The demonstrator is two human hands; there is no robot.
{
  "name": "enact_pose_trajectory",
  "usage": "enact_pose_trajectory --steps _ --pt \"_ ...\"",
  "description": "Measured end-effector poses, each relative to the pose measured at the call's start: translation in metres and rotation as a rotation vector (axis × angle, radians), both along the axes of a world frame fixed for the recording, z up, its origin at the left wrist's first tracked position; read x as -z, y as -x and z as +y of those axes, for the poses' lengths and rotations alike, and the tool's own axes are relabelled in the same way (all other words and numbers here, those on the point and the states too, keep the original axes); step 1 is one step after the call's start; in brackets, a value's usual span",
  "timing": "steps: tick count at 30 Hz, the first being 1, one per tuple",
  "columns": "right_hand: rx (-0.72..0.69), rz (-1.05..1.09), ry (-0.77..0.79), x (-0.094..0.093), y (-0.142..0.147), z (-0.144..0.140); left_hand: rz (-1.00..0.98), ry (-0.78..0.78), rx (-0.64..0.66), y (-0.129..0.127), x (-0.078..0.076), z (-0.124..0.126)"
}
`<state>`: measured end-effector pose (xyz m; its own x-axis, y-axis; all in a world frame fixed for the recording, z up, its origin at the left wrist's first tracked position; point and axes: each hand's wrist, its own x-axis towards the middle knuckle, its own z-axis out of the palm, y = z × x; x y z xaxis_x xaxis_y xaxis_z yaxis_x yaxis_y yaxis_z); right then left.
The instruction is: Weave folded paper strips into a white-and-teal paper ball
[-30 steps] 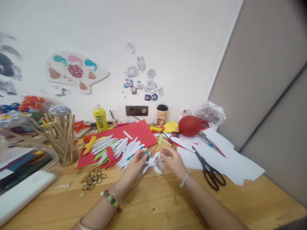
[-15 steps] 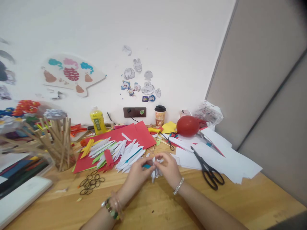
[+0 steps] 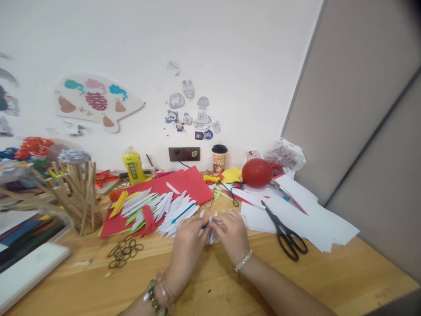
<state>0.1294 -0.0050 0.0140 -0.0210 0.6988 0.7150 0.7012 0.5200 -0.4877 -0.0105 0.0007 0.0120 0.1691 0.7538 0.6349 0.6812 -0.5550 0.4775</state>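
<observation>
At the middle of the tabletop: both hands meet over a small bundle of white paper strips (image 3: 210,232), just in front of the pile of cut strips.
Left hand (image 3: 187,239): it rests low over the wooden tabletop (image 3: 204,289), knuckles up, fingers curled inward and closed on the left side of the bundle; a beaded bracelet (image 3: 154,298) sits on its wrist.
Right hand (image 3: 233,235): it faces the left one, fingers bent and pinching the bundle's right side; a silver bracelet (image 3: 243,260) circles the wrist.
Look of the held piece: white, narrow and pointed, the strips are gathered tight so that only short tips poke out above and below the fingers; a speck of teal shows where the two hands touch. Most of it is hidden by the fingers, so its full shape cannot be told.
Where it is: between the two hands, close above the tabletop, near the front edge of the strip pile.
Strip pile (image 3: 158,206): many white pointed strips, with a few green, yellow and red ones, lie fanned over a red paper sheet (image 3: 194,184).
To the right: black scissors (image 3: 284,235) lie on loose white sheets (image 3: 315,219), well apart from the hands; a red balloon (image 3: 257,173) sits behind them.
To the left: dark rubber bands (image 3: 124,252) lie scattered on the wood, and a cluster of wooden sticks (image 3: 80,193) stands farther left.
By the wall: a yellow bottle (image 3: 133,166) and a lidded cup (image 3: 219,159) stand upright.
</observation>
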Motion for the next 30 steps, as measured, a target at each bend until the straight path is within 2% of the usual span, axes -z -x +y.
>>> enact_pose_trajectory --steps 4,11,16,25,30 --pt "0.002 -0.082 -0.068 -0.002 0.0 -0.002 0.032 -0.014 0.012 0.0 -0.001 -0.001" --pt "0.017 -0.239 -0.066 -0.005 0.002 -0.004 0.109 -0.022 -0.016 0.002 -0.001 0.0" --pt "0.064 -0.255 -0.072 -0.006 0.002 -0.005 0.142 -0.07 -0.032 0.001 -0.006 -0.003" --pt "-0.005 -0.203 -0.009 -0.004 -0.002 0.001 0.2 -0.087 -0.029 0.001 -0.012 -0.007" --pt "0.015 -0.198 -0.033 -0.002 -0.002 0.001 0.205 -0.061 -0.017 0.002 -0.014 -0.005"
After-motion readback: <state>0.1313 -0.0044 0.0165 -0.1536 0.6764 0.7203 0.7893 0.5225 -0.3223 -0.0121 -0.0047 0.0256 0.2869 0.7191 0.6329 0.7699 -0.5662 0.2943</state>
